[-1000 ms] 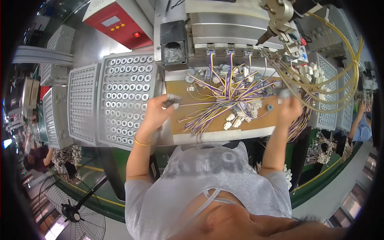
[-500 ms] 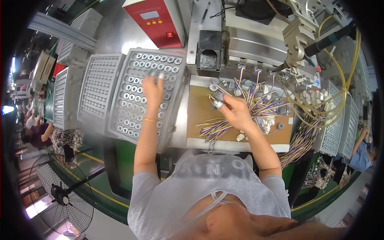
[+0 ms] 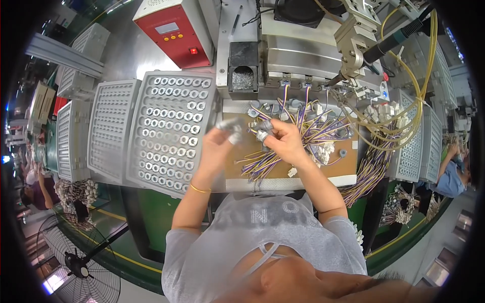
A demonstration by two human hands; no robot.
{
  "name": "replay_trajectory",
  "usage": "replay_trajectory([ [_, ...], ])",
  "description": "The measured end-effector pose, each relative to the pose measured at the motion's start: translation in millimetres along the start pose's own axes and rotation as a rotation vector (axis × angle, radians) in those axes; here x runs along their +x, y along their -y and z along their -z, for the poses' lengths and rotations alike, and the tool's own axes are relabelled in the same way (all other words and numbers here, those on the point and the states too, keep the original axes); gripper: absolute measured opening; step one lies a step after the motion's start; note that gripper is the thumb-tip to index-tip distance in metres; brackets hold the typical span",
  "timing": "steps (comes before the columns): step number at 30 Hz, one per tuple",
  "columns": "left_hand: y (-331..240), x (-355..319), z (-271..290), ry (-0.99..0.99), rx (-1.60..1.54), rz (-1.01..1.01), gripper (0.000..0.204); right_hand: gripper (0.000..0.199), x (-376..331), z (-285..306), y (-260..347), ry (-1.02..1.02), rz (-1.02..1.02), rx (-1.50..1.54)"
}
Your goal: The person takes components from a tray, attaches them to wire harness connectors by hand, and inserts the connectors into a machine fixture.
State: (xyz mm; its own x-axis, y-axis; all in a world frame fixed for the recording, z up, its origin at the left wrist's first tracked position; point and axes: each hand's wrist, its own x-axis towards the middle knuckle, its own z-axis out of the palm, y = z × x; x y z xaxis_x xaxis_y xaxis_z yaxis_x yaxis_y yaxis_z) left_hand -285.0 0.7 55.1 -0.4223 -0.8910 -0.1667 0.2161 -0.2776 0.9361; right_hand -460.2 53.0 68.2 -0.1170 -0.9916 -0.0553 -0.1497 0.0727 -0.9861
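Note:
My left hand (image 3: 214,146) is closed around small grey and silver cylindrical metal parts (image 3: 232,127), smeared by motion. It hovers over the gap between a grey tray (image 3: 132,146) and a brown work board (image 3: 235,183). My right hand (image 3: 287,143) pinches a small ring-topped metal part (image 3: 261,135) between thumb and fingers, with grey pieces beside it. Rows of round metal parts (image 3: 172,124) fill much of the tray; one upper row shows parts only at its right end. Under and past my right hand lie purple and yellow wires (image 3: 308,123) with white connectors and grey caps.
Another grey tray (image 3: 108,134) adjoins on the left. Behind stand a red control box (image 3: 174,38), a black bin (image 3: 243,68) and a metal fixture (image 3: 316,55). A machine arm (image 3: 356,48) with yellow tubes overhangs the right, beside a hanging wire bundle (image 3: 376,166).
My left hand has come from above the tray rightward and nearer to me, close to my right hand, with metal parts in its fingers. My right hand still grips its part. The view has shifted slightly.

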Motion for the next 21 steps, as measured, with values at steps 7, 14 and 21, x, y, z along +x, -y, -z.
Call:
replay_trajectory([
  [7, -5, -12, -21, 0.118, -0.025, 0.005, 0.035, 0.004, -6, 5, 0, -0.006, -0.044, 0.057],
  [14, -10, -20, -28, 0.175, -0.023, -0.111, 0.035, 0.003, -10, 9, 14, 0.009, 0.009, 0.068],
  [21, -7, -13, -32, 0.157, 0.113, -0.287, 0.028, 0.006, -12, 5, 29, 0.005, 0.186, -0.139],
])
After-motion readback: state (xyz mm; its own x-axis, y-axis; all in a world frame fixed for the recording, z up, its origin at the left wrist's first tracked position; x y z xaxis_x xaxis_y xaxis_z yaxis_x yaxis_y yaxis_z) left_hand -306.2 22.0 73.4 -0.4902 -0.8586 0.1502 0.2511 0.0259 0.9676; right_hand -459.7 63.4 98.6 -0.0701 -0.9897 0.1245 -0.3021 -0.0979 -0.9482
